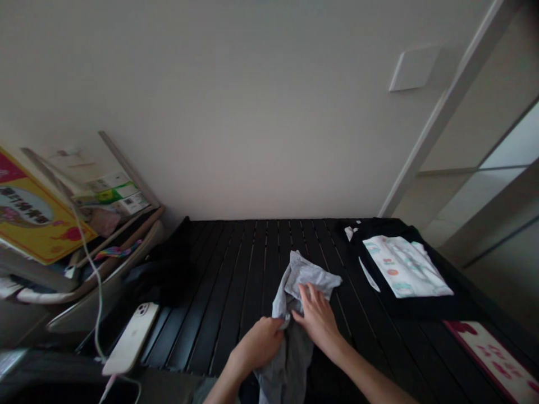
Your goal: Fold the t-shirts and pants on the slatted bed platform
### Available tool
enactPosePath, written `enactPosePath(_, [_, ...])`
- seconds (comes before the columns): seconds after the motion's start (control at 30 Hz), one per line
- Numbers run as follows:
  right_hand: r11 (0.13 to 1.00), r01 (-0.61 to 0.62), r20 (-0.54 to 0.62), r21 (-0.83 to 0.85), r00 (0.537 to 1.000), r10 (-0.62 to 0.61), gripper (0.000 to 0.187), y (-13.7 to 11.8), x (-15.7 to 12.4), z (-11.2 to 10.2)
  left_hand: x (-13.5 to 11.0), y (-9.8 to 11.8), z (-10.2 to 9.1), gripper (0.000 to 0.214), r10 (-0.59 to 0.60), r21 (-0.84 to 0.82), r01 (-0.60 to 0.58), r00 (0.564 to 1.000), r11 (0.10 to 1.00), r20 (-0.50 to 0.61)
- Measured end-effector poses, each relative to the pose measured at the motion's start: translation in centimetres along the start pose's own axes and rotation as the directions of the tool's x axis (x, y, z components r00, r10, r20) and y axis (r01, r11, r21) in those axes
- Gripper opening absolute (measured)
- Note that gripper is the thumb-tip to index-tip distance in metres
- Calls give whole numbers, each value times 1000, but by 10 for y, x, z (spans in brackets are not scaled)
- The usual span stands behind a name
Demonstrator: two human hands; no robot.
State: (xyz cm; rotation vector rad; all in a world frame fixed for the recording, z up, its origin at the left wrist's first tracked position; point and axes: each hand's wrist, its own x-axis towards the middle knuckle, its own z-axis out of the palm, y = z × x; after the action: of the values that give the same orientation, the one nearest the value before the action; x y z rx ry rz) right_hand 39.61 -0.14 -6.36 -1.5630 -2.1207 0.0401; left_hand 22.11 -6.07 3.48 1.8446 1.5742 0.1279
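Note:
A crumpled light grey garment (290,359) lies on the black slatted table (219,269), its lower end running toward me past the frame's bottom edge. My left hand (261,343) is closed on the garment's left edge, fingers curled and partly hidden. On the upper part of the cloth rests my right hand (315,314), its fingers spread and the thumb apart, pointing left. The upper cloth is partly folded, with one corner sticking out to the right.
At right, a folded white printed cloth (406,266) lies on black fabric (379,227), near a red-and-white printed item (497,359). A white phone (131,339) with a cable sits at left, below a rack (138,238) holding a yellow box (37,219). A wall (261,112) stands behind.

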Motion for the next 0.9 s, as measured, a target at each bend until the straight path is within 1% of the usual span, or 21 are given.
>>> enactPosePath(0.07, [999,-51,-52,10,997,52,33,4,4,10,1,-1,-8,31,8,17,-8,1000,1000,-5])
enactPosePath(0.1, [996,-67,-77,50,994,71,29,9,9,13,1,-5,-12,32,-24,36,25,999,999,-35])
enactPosePath(0.13, [992,-73,-97,98,992,83,28,17,16,14,2,-10,-15,33,-85,56,89,993,994,-83])
enactPosePath(0.17, [987,-76,-114,140,989,92,28,26,23,13,1,-17,-18,34,-159,77,171,977,982,-141])
enactPosePath(0.23, [979,-91,-140,183,983,118,29,47,37,7,0,-32,-21,36,-308,137,347,920,928,-244])
enactPosePath(0.3, [973,-127,-164,192,974,160,30,68,47,-4,-4,-46,-20,36,-406,209,475,863,855,-300])
enactPosePath(0.37, [965,-180,-187,189,958,215,35,87,51,-17,-8,-55,-14,37,-438,283,541,826,792,-354])
enactPosePath(0.43, [958,-259,-219,126,934,282,46,99,49,-30,-11,-57,-6,44,-411,325,580,787,747,-460])
enactPosePath(0.47, [952,-295,-241,76,921,305,52,102,47,-34,-10,-55,-2,52,-377,331,578,776,746,-505])
enactPosePath(0.5, [949,-314,-261,22,915,309,57,103,45,-38,-8,-51,2,62,-329,334,548,782,767,-529])
enactPosePath(0.53, [951,-307,-274,-25,917,289,59,101,42,-39,-5,-45,5,71,-270,336,487,808,807,-524])
enactPosePath(0.57, [962,-267,-270,-55,932,243,58,98,40,-39,0,-38,7,75,-197,337,396,846,854,-496])
enactPosePath(0.6, [979,-196,-245,-60,954,176,53,93,39,-37,6,-30,9,75,-111,336,289,880,896,-461])
enactPosePath(0.63, [993,-111,-200,-45,975,100,47,88,38,-33,15,-21,10,72,-19,337,183,899,923,-437])
enactPosePath(0.67, [999,-32,-143,-19,989,29,41,82,37,-27,25,-13,11,67,71,344,88,903,935,-423])
enactPosePath(0.7, [1000,27,-79,9,997,-27,37,76,36,-20,36,-5,12,60,148,356,10,897,934,-416])
enactPosePath(0.73, [998,56,-14,29,998,-56,36,70,35,-13,49,1,13,53,209,371,-49,890,927,-406])
enactPosePath(0.77, [998,55,44,32,997,-56,37,65,33,-5,62,4,15,45,252,386,-91,885,918,-390])
enactPosePath(0.83, [1000,-9,122,-13,992,11,44,60,27,8,88,4,19,36,280,414,-119,892,903,-355])
enactPosePath(0.87, [998,-49,139,-47,989,55,48,59,24,14,99,0,22,36,261,422,-96,898,901,-353])
enactPosePath(0.9, [993,-84,145,-80,985,95,52,60,20,18,109,-6,24,37,221,424,-47,901,904,-373])
